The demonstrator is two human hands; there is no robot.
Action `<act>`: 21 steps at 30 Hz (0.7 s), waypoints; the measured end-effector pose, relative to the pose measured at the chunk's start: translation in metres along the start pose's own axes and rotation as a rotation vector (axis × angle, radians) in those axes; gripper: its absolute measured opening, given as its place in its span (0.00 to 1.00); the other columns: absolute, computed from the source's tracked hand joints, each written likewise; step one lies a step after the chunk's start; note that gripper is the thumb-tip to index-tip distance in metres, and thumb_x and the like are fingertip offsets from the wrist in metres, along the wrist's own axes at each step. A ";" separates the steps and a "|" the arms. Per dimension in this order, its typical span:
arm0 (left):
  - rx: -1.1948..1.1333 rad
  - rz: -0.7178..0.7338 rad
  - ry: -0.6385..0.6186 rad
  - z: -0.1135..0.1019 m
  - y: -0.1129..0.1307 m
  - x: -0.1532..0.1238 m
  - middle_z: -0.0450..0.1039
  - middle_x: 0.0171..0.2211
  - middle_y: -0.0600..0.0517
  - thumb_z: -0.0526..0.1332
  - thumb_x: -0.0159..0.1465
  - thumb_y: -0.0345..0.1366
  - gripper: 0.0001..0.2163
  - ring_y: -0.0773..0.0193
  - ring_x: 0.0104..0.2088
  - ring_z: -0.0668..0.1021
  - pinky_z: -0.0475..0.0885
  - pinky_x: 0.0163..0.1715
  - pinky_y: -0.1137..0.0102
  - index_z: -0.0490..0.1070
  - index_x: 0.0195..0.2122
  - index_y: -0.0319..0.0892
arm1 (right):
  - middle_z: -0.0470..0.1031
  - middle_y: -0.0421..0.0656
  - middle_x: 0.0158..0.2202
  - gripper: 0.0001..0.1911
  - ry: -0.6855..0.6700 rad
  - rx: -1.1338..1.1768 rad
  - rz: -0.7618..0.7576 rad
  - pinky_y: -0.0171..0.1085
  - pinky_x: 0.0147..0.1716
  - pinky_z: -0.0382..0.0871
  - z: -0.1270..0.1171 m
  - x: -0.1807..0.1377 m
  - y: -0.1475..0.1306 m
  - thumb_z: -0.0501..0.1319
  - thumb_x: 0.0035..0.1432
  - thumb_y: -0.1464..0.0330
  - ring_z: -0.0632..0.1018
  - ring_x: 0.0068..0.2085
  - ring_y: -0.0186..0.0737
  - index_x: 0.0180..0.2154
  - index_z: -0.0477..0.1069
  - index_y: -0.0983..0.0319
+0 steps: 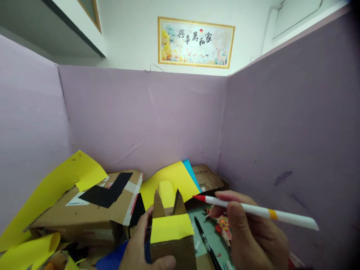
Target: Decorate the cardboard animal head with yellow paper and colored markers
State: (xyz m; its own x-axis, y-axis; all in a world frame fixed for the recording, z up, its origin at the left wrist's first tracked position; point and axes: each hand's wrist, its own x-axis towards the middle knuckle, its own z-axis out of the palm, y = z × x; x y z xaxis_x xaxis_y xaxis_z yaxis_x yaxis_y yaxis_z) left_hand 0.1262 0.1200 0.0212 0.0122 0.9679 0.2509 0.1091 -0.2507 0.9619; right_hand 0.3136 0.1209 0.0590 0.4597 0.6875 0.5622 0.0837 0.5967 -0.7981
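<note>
My left hand (138, 240) is wrapped round a brown cardboard piece (174, 254) at the bottom middle, its thumb across the front. Two pointed tips like ears rise from the cardboard's top, and a yellow paper band (172, 228) runs across below them. Pinched in the fingers of my right hand (251, 234) is a white marker (294, 218) with a red tip and an orange ring. The red tip points left, just right of the cardboard and apart from it. A black pen (207, 243) lies on the table between my hands.
A cardboard box (81, 219) with black paper (108, 195) on top stands at left. Yellow sheets (63, 172) drape over it. Behind the cardboard piece lie a yellow sheet (180, 176) and a blue sheet (191, 172). Lilac panels (146, 120) enclose the work area.
</note>
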 end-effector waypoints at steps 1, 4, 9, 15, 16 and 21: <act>0.014 0.015 -0.008 0.000 -0.001 0.001 0.73 0.51 0.43 0.69 0.43 0.48 0.39 0.41 0.53 0.72 0.68 0.51 0.57 0.61 0.56 0.41 | 0.74 0.42 0.22 0.13 0.022 -0.032 -0.045 0.37 0.26 0.68 0.005 0.001 -0.003 0.61 0.54 0.55 0.74 0.26 0.40 0.34 0.76 0.57; 0.065 0.029 -0.017 0.001 0.000 0.001 0.72 0.52 0.43 0.68 0.43 0.46 0.38 0.40 0.54 0.70 0.66 0.52 0.56 0.61 0.56 0.41 | 0.73 0.40 0.23 0.11 0.034 -0.076 -0.130 0.36 0.26 0.66 0.016 0.003 -0.004 0.59 0.57 0.58 0.73 0.25 0.38 0.33 0.74 0.56; 0.120 -0.058 0.048 0.006 0.009 -0.001 0.71 0.52 0.42 0.65 0.44 0.42 0.37 0.44 0.54 0.71 0.64 0.53 0.57 0.59 0.56 0.39 | 0.74 0.42 0.24 0.08 -0.070 -0.137 -0.259 0.37 0.27 0.68 0.019 0.000 0.011 0.60 0.55 0.61 0.74 0.25 0.39 0.31 0.75 0.58; 0.144 -0.074 0.086 0.012 0.019 -0.004 0.71 0.52 0.43 0.63 0.42 0.37 0.35 0.45 0.53 0.71 0.63 0.53 0.57 0.61 0.54 0.40 | 0.75 0.43 0.25 0.08 -0.109 -0.163 -0.276 0.37 0.29 0.70 0.023 -0.004 0.026 0.60 0.56 0.61 0.75 0.27 0.40 0.32 0.75 0.57; 0.147 -0.077 0.095 0.013 0.020 -0.004 0.72 0.51 0.43 0.63 0.41 0.37 0.35 0.45 0.52 0.71 0.63 0.53 0.58 0.62 0.54 0.40 | 0.75 0.43 0.26 0.08 -0.125 -0.163 -0.280 0.38 0.30 0.70 0.024 -0.004 0.028 0.60 0.56 0.61 0.76 0.28 0.41 0.32 0.75 0.57; 0.133 -0.079 0.088 0.016 0.022 -0.005 0.73 0.49 0.45 0.64 0.41 0.37 0.34 0.46 0.50 0.73 0.65 0.50 0.58 0.62 0.53 0.42 | 0.75 0.44 0.28 0.10 -0.110 -0.179 -0.272 0.39 0.34 0.71 0.024 -0.004 0.035 0.58 0.57 0.60 0.76 0.31 0.41 0.33 0.74 0.58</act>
State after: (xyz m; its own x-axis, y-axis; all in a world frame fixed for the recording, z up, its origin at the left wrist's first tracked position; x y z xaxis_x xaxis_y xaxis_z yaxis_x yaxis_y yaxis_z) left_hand 0.1442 0.1103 0.0397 -0.0879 0.9781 0.1887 0.2369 -0.1635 0.9577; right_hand 0.2937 0.1489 0.0338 0.3018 0.5598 0.7718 0.3480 0.6890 -0.6358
